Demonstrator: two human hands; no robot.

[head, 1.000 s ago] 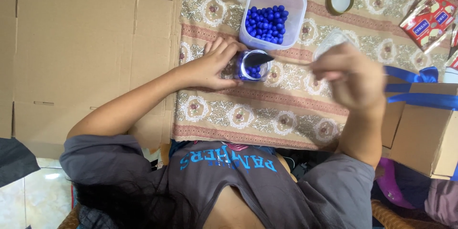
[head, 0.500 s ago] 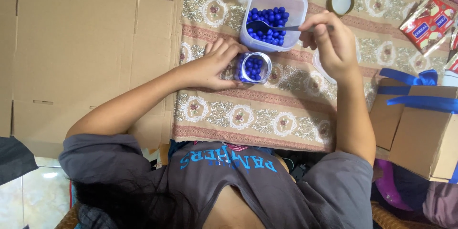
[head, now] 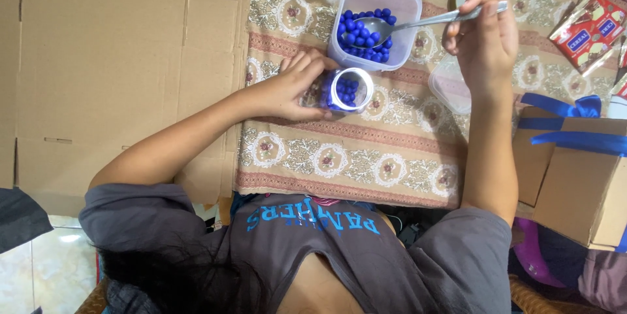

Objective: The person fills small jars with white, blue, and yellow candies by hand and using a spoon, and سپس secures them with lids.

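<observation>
A jar [head: 349, 90] is being gripped by the left hand [head: 287, 88], a spoon [head: 418, 23] by the right hand [head: 483, 43]; red packets [head: 588, 26] are lying upper right.

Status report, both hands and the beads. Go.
Left hand holds small jar. Right hand holds spoon, bowl in bead tub. Nothing between tub and jar.

Both bare forearms stretched forward from the grey sleeves. The left hand [head: 290, 88] lay low, fingers curled round in a sideways grip. The right hand [head: 482, 43] was raised further out, fingertips pinched together, wrist bent.
</observation>
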